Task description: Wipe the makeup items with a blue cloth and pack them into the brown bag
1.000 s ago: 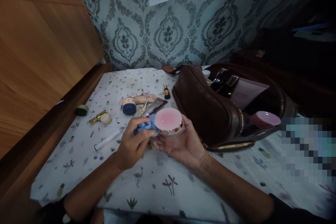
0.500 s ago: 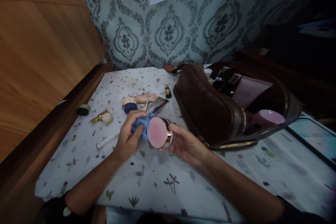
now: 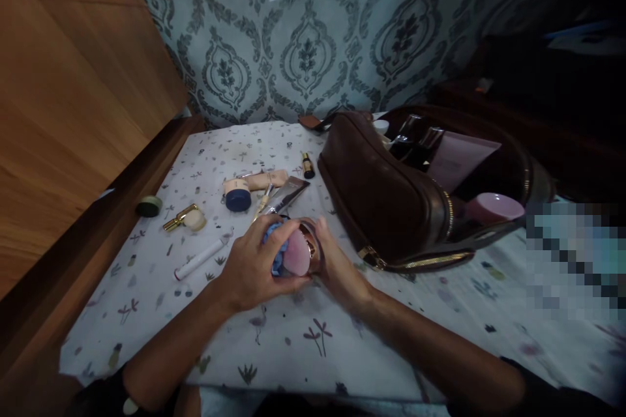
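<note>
My right hand (image 3: 337, 267) is wrapped round a round jar with a pink lid and a gold band (image 3: 300, 253), tipped on its side with the lid facing left. My left hand (image 3: 252, 267) is closed on a crumpled blue cloth (image 3: 276, 249) and presses it against the pink lid. Both hands hover just above the patterned white tablecloth (image 3: 313, 345), in front of an open brown leather bag (image 3: 391, 199).
Cosmetics lie scattered behind the hands: a blue-lidded jar (image 3: 237, 195), a beige tube (image 3: 267, 178), a dark flat tube (image 3: 288, 193), a small bottle (image 3: 308, 166), a gold item (image 3: 180, 217), a white pen-like stick (image 3: 200, 259) and a green tin (image 3: 149, 206). A wooden panel (image 3: 73, 111) stands left.
The jar went from lid-up to tipped on its side. My left hand moved right with the blue cloth and now covers most of the pink lid.
</note>
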The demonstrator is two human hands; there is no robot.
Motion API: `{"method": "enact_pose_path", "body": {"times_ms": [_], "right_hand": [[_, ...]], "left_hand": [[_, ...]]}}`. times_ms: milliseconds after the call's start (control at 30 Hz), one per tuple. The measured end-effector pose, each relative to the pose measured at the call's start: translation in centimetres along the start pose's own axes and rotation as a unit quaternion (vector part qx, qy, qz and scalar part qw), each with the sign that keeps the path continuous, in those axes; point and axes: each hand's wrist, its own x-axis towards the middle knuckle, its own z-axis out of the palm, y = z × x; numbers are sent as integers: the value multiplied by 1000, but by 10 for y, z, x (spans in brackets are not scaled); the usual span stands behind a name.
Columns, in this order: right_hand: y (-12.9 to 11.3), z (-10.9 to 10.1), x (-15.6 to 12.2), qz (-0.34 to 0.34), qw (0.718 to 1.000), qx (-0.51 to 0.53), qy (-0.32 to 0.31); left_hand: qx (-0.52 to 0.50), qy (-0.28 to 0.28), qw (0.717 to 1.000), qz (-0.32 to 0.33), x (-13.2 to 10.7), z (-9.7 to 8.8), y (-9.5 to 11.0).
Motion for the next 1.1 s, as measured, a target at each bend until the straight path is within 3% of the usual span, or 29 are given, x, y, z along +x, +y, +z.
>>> {"method": "enact_pose_path", "body": {"times_ms": [167, 367, 533, 700, 867, 1100], "right_hand": [[-3, 1, -5, -81, 987, -116, 72], [-5, 0, -10, -137, 966, -204, 85], [-5, 0, -9, -154, 952, -252, 86], [-10, -1, -8, -146, 953, -254, 78], [-13, -2, -7, -144, 958, -237, 76], [-12, -3, -9, -137, 952, -262, 74]], "left_hand": [[-77, 26, 996, -24, 2, 5, 7], [-226, -1, 960, -166, 9, 3, 16], [-291, -35, 931, -218, 12, 1, 19], [-326, -50, 919, -217, 3, 5, 9], [-304, -60, 930, -200, -1, 7, 4], [-426, -79, 870, -234, 7, 0, 10]]}}
